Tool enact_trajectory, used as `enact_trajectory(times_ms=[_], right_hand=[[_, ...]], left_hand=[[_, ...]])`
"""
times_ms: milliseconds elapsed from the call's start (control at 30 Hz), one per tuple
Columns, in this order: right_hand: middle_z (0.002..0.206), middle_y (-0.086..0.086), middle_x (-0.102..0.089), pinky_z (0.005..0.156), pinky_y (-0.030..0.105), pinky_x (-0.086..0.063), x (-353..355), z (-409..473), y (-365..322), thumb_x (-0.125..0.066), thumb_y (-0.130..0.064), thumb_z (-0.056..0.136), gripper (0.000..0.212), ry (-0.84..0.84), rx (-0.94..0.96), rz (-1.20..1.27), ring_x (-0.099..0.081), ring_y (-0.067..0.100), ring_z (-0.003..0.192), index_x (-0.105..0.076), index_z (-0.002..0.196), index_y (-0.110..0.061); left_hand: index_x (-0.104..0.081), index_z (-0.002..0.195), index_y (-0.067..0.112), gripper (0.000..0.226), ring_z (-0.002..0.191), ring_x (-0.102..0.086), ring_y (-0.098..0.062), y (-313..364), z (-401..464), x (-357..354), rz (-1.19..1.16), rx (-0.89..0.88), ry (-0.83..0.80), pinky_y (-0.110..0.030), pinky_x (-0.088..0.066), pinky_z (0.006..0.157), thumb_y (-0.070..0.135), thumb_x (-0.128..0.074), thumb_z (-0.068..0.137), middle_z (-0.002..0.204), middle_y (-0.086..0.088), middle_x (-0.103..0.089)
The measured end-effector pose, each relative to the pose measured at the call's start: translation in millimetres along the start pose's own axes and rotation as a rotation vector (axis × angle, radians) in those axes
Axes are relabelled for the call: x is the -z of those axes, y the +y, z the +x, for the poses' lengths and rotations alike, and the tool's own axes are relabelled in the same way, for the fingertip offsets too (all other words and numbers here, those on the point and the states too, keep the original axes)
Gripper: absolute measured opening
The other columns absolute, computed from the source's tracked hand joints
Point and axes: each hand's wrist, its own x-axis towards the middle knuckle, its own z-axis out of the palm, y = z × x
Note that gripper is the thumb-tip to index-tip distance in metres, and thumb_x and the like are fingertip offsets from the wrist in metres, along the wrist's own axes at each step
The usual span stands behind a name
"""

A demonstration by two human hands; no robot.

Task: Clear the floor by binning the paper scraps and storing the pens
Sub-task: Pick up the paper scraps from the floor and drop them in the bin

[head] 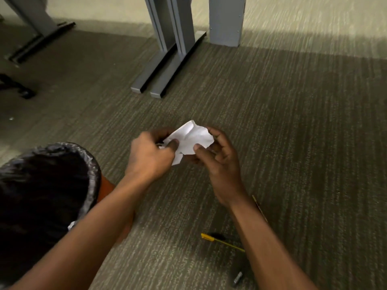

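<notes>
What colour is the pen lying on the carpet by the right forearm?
Yellow, with a dark end; the pen shows in the head view.

Single head-worn wide-angle view, looking forward and steeply down at the carpet (293, 122), close above both forearms; desk legs (167, 49) beyond.

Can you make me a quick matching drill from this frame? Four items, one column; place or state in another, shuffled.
Items:
1. crumpled paper
2. bin
3. yellow pen
4. desk legs

Places or states:
A. lying on the carpet near the right forearm
B. standing on the carpet, far side of the hands
C. held between the left hand and right hand
D. lined with a dark bag, beside the left forearm

Pairs: 1-C, 2-D, 3-A, 4-B
</notes>
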Motion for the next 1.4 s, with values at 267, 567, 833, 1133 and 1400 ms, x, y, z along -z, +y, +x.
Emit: enact_trajectory(times_ms=[267, 567, 833, 1133, 1400], right_hand=[[0.108, 0.005, -0.075, 0.076, 0.042, -0.058, -61.9, -15.4, 3.2, -0.052, -0.038, 0.101, 0.026, -0.099, -0.136, -0.086, -0.071, 0.025, 0.099, -0.071, 0.108, -0.020], [0.115, 0.006, -0.073, 0.077, 0.032, -0.061, -120.7, -16.5, 21.5, -0.067, -0.007, 0.095, 0.024, -0.199, -0.100, -0.100, -0.071, 0.017, 0.102, -0.066, 0.119, -0.008], [0.112, -0.007, -0.073, 0.089, 0.041, -0.060, -203.0, -15.0, 33.4, -0.085, -0.018, 0.078, 0.038, -0.265, -0.094, -0.416, -0.069, 0.008, 0.102, -0.071, 0.114, -0.021], [0.132, -0.002, -0.066, 0.101, 0.024, -0.047, -243.2, -20.1, 57.4, -0.081, -0.036, 0.081, 0.053, -0.586, 0.050, -1.118, -0.061, 0.013, 0.119, -0.066, 0.131, -0.024], [0.125, 0.000, -0.072, 0.103, 0.024, -0.047, -243.6, -24.2, 62.3, -0.074, -0.032, 0.088, 0.032, -0.562, 0.097, -1.112, -0.059, 0.015, 0.128, -0.075, 0.118, -0.021]], left_hand=[[-0.077, 0.102, 0.029, 0.018, 0.091, -0.075, -0.014, -2.6, -38.0, 56.1, -0.319, 0.046, 0.012, -0.022, -0.057, 0.070, 0.018, -0.072, 0.090, 0.095, 0.005, -0.079], [-0.065, 0.132, 0.027, 0.044, 0.115, -0.067, -0.018, -33.3, -38.9, 106.8, -0.832, 0.185, -0.048, -0.034, -0.056, 0.090, 0.024, -0.062, 0.089, 0.128, -0.003, -0.068], [-0.069, 0.120, 0.018, 0.035, 0.086, -0.077, -0.020, -98.7, -13.7, 179.0, -0.666, 0.248, 0.081, -0.033, -0.062, 0.070, -0.001, -0.063, 0.092, 0.104, -0.008, -0.077], [-0.053, 0.141, 0.027, 0.061, 0.095, -0.073, -0.023, -175.4, -14.2, 193.9, -0.370, 0.589, 0.057, -0.034, -0.059, 0.066, 0.012, -0.073, 0.086, 0.116, -0.006, -0.072], [-0.053, 0.143, 0.024, 0.056, 0.104, -0.067, -0.028, -199.2, -9.9, 184.8, -0.030, 0.639, -0.106, -0.041, -0.062, 0.073, 0.022, -0.070, 0.090, 0.126, -0.010, -0.065]])
